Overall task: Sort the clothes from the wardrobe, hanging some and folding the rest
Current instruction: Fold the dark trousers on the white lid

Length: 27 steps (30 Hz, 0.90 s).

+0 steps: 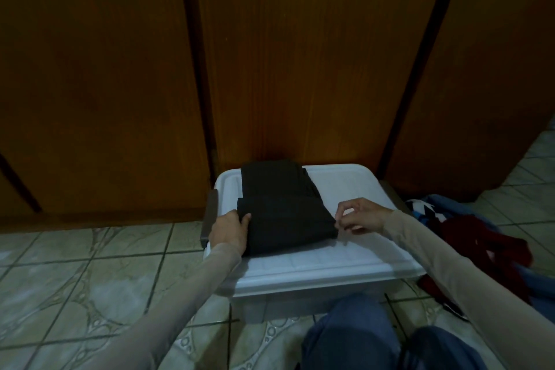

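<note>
Lying folded on the lid of a white plastic storage box (336, 261), a dark garment (282, 207) takes up the lid's left half, its far end reaching the box's far edge. The left hand (229, 230) rests at the garment's near-left edge, fingers curled against the fold and thumb lying on top of the cloth, so it seems to grip that edge. The right hand (359, 215) is at the garment's near-right corner, its thumb and forefinger pinching the cloth there while the other fingers arch loosely above the lid. Both arms wear pale beige sleeves. The box stands on a tiled floor (75, 273) against brown wooden wardrobe doors (300, 54). To the right of the box lies a heap of clothes (468, 237), dark red and blue among them. The person's knees in blue trousers (357, 336) show at the near edge.
</note>
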Motion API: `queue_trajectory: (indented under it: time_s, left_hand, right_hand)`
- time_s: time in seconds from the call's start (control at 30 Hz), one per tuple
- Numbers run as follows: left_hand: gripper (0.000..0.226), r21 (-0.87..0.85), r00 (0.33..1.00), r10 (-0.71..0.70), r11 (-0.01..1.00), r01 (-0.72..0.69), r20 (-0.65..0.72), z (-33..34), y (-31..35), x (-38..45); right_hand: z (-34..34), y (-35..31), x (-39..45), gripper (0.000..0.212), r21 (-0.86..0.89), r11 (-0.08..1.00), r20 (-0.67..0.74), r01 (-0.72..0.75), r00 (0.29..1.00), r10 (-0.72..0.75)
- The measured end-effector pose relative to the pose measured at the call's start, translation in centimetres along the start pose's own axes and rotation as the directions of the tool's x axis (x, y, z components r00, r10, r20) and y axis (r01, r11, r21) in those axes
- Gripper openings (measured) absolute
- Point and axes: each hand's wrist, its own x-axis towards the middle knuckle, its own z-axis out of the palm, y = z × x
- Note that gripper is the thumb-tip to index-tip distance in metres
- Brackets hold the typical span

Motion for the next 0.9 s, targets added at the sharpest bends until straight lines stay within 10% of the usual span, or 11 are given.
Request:
queue_trajectory:
  time_s: [0.2, 0.33, 0.6, 0.9]
  left_hand:
    - [0.029, 0.026, 0.998, 0.055, 0.998, -0.054, -0.029, -0.3, 0.1, -0.5]
    - [0.033, -0.097, 0.985, 0.141, 0.984, -0.151, -0.102, -0.9, -0.3, 0.1]
    - [0.073, 0.149, 0.833, 0.505, 0.827, -0.542, 0.227, -1.8, -3.3, 1.7]
    - [0.069, 0.267, 0.757, 0.477, 0.737, -0.621, 0.446, -2.6, -3.5, 2.7]
  right_hand:
    - [0.9, 0.9, 0.7, 0.022, -0.054, 0.999, 0.073, -0.005, 0.997, 0.009]
    - [1.1, 1.2, 1.5, 0.029, -0.201, 0.966, -0.180, 0.165, 0.963, -0.202]
    - [2.2, 0.7, 2.2, 0.072, -0.814, 0.508, 0.040, 0.282, 0.899, -0.436]
    - [2.8, 0.7, 2.7, 0.052, -0.650, 0.720, 0.036, 0.245, 0.955, -0.293]
